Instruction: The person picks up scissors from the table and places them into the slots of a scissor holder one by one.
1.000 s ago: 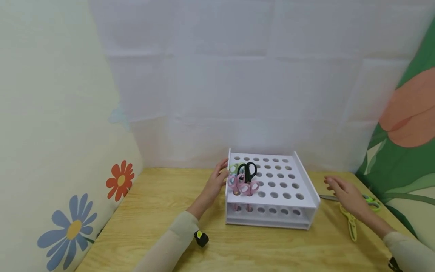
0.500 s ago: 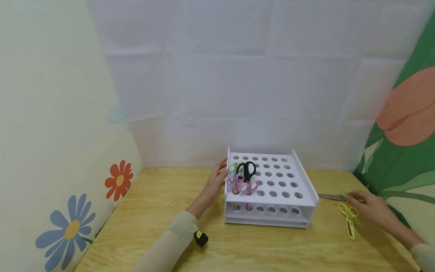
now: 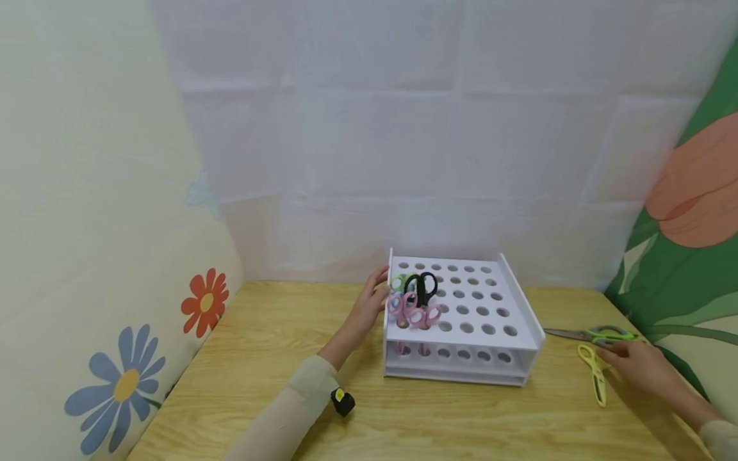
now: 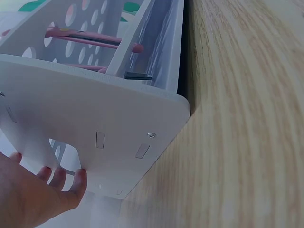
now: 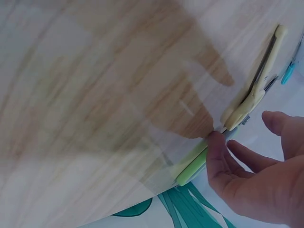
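A white two-tier rack [image 3: 523,298] with rows of round holes stands on the table. In its left holes stand black scissors [image 3: 420,296], two pairs with pink handles [image 3: 426,323] and a light green-handled pair [image 3: 398,280]. My left hand [image 3: 363,310] touches the rack's left side panel [image 4: 85,104] with its fingertips, beside the cutout. At the right, my right hand [image 3: 640,368] reaches over a handle loop of the yellow scissors [image 3: 599,387], thumb and fingers apart in the right wrist view. Behind it lie scissors with green-and-grey handles [image 3: 612,332], blades toward the rack.
The wooden table [image 3: 277,346] meets a white cloth backdrop [image 3: 369,141] at the back. Cloths printed with flowers hang left and right; the right one [image 3: 692,275] comes close to the right hand. A black wrist device [image 3: 343,402] sits at the left sleeve.
My right hand has drawn back and down from over the green-handled scissors to the yellow pair's handles. The left hand stays at the rack.
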`<state>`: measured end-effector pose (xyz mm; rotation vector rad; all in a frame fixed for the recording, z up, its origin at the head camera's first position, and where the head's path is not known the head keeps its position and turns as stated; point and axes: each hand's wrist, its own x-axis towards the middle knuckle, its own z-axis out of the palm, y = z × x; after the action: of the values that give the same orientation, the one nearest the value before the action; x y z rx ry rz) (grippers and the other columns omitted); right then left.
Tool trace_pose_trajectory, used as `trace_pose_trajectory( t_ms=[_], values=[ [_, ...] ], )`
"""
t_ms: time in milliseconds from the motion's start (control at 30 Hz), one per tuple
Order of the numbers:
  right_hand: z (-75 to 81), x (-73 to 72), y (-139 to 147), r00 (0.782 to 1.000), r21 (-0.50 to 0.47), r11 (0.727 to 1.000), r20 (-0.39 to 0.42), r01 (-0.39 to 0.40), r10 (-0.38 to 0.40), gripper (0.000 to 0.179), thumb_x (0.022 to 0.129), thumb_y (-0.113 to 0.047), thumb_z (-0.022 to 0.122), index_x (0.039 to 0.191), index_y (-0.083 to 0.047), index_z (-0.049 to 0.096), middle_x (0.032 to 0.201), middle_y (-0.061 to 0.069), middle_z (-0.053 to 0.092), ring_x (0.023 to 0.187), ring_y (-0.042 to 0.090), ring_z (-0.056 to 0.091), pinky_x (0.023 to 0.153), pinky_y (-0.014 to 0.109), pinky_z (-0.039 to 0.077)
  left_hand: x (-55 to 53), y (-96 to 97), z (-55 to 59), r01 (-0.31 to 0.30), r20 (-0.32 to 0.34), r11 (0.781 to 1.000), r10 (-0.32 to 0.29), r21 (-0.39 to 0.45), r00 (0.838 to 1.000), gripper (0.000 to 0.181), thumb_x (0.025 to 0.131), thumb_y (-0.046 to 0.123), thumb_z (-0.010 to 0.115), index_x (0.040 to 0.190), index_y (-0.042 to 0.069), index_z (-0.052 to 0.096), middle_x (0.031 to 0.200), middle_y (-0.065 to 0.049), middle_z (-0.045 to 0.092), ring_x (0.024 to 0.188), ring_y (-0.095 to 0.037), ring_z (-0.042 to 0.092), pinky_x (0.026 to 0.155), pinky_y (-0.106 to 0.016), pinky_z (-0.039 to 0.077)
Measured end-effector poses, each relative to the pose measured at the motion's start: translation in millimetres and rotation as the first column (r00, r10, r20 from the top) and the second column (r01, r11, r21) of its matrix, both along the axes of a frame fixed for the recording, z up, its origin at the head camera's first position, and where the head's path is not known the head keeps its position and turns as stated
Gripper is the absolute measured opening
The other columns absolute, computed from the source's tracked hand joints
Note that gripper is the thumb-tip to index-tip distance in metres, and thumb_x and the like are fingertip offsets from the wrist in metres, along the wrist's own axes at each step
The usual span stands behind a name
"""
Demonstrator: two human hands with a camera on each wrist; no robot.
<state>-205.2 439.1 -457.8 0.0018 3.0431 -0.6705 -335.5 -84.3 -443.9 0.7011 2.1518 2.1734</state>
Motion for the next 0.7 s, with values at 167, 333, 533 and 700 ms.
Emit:
trace_pose_trajectory(
  t_ms=[167, 333, 533, 700],
  values=[
    [-7.0, 1.2, -3, 0.998, 0.007, 1.000, -0.054, 0.011, -0.011, 0.051, 0.108, -0.041, 0.050, 0.064, -0.014, 0.049, 0.053, -0.002, 0.038, 0.048, 0.014, 0.033, 0.049, 0.030, 0.030, -1.3, 1.1, -3.2, -0.010, -0.008, 1.000, 0.010, 0.006, 1.000, 0.057, 0.106, 0.021, 0.046, 0.160, 0.011, 0.031, 0.154, -0.020, 0.035, 0.130, -0.034, 0.046, 0.101, -0.053, 0.045],
    [-11.0, 2.2, -9, 0.985, 0.044, 0.999, -0.167, -0.025, 0.032, 0.052, 0.104, -0.027, 0.060, 0.058, -0.017, 0.038, 0.052, -0.006, 0.029, 0.046, 0.008, 0.025, 0.048, 0.027, 0.027, -0.2, 2.4, -2.7, -0.015, -0.011, 1.000, 0.015, 0.003, 1.000, 0.058, 0.104, 0.022, 0.047, 0.159, 0.010, 0.032, 0.153, -0.019, 0.036, 0.130, -0.034, 0.047, 0.101, -0.053, 0.045],
    [-10.5, 1.5, -15, 0.982, 0.034, 0.999, -0.187, -0.029, 0.035, 0.050, 0.099, -0.017, 0.065, 0.059, -0.017, 0.035, 0.055, -0.007, 0.026, 0.048, 0.007, 0.023, 0.048, 0.025, 0.026, 0.2, 1.4, -2.8, -0.017, -0.001, 1.000, 0.018, 0.005, 1.000, 0.057, 0.104, 0.023, 0.048, 0.158, 0.014, 0.034, 0.153, -0.018, 0.036, 0.130, -0.034, 0.047, 0.102, -0.054, 0.045],
    [-9.0, -1.6, -15, 0.987, -0.008, 1.000, -0.156, -0.029, 0.027, 0.049, 0.099, -0.017, 0.065, 0.060, -0.017, 0.036, 0.054, -0.006, 0.029, 0.047, 0.008, 0.025, 0.048, 0.026, 0.027, -1.0, 0.4, -2.9, -0.016, 0.003, 1.000, 0.016, 0.004, 1.000, 0.057, 0.105, 0.020, 0.047, 0.160, 0.012, 0.031, 0.155, -0.019, 0.035, 0.131, -0.035, 0.046, 0.102, -0.054, 0.045]
  ],
)
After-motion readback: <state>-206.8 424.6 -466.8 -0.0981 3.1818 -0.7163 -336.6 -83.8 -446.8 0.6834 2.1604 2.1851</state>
